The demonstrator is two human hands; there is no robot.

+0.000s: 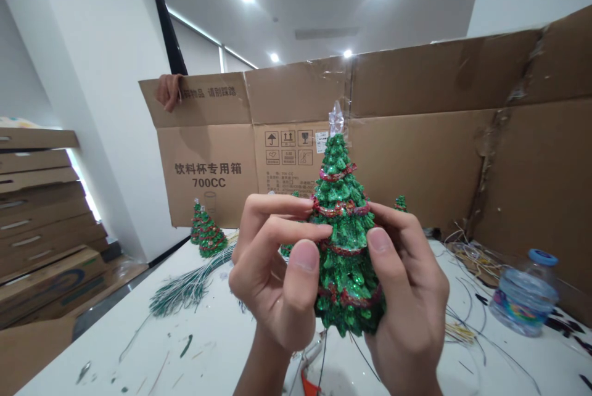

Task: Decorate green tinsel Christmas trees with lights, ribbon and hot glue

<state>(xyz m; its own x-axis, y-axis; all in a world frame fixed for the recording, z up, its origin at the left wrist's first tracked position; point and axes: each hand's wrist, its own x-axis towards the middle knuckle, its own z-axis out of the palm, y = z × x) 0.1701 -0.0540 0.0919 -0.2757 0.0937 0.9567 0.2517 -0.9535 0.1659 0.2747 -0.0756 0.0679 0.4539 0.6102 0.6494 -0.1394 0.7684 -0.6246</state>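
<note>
Upright before me is a green glittery miniature Christmas tree (pixel 348 239) with red garland bands and a clear star-like topper (pixel 336 118). My right hand (pixel 407 291) grips its right side, thumb across the front and fingers behind. On the other side my left hand (pixel 280 272) is curled, with fingertips pressed against the garland and the thumb near the tree's left edge. Thin dark wires hang below the base. Under my hands, partly hidden, lies a tool with an orange part (pixel 309 383) on the white table (pixel 213 346).
Similar small trees (pixel 213 237) stand at the back left, beside a bundle of green and white wires (pixel 185 288). A water bottle (pixel 525 297) stands at right near loose wires (pixel 476 260). A cardboard screen (pixel 416 161) closes off the back. Scraps dot the tabletop.
</note>
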